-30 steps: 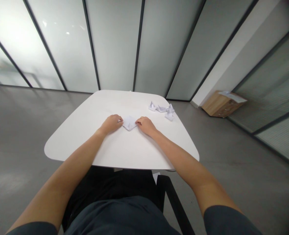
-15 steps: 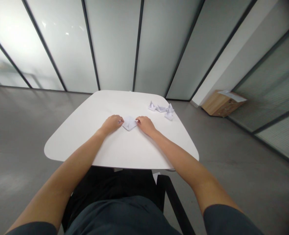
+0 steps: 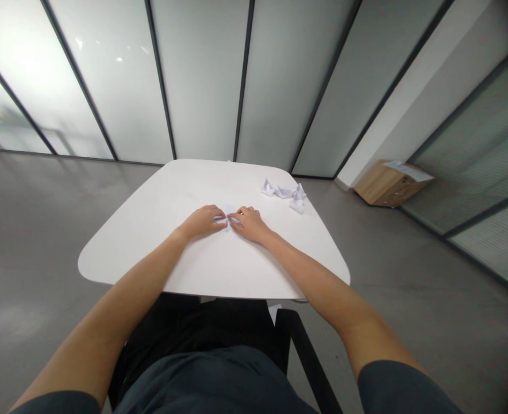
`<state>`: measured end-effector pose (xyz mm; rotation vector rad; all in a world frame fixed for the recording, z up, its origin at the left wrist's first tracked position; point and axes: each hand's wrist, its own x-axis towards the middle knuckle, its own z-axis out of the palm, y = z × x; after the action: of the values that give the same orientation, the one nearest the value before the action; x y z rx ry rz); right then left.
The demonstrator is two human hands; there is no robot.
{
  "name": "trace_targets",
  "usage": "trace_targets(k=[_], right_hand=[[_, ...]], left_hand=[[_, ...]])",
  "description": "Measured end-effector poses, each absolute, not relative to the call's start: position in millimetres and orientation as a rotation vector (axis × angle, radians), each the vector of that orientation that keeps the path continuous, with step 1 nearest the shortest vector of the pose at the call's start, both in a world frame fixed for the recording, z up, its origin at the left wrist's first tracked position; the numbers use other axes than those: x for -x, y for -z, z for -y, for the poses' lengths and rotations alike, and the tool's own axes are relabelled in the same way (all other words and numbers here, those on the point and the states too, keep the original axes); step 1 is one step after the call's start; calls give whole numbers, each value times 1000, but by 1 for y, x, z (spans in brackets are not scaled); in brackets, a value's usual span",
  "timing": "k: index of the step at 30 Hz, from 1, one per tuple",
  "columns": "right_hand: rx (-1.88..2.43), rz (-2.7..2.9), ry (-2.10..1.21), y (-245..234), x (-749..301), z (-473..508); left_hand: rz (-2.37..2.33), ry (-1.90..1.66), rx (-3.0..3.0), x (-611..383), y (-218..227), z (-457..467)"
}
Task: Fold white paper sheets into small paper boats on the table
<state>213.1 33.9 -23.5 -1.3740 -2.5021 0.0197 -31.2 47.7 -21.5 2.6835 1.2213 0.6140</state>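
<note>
A folded sheet of white paper (image 3: 227, 223) lies near the middle of the white table (image 3: 150, 230), partly covered by my fingers. From the left, my left hand (image 3: 205, 221) pinches a side flap of it between thumb and fingers. My right hand (image 3: 247, 223) grips the opposite flap in the same way. The two sets of fingertips almost meet over the paper's centre. Beyond my right hand, several folded white paper pieces (image 3: 283, 192) with pointed tips stand in a cluster near the table's right edge.
Frosted glass panels (image 3: 202, 80) with dark frames rise behind the table. A wooden cabinet (image 3: 387, 184) with papers on top stands on the floor at the right. A black chair armrest (image 3: 306, 351) is beside my right thigh.
Both hands have moved inward from the paper's outer corners to its centre, bringing the side flaps in with them. More of the paper is now covered by the fingers.
</note>
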Motion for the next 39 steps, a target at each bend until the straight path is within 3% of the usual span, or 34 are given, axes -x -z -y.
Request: trace_targets(k=[21,39], right_hand=[[1171,2406,-170,21,-221,-41],[1164,2400,-185,18,-219,-37]], left_hand=[[-1174,-525,-2699,34,23,-48],[-1668,-616,-2530,3,24,-43]])
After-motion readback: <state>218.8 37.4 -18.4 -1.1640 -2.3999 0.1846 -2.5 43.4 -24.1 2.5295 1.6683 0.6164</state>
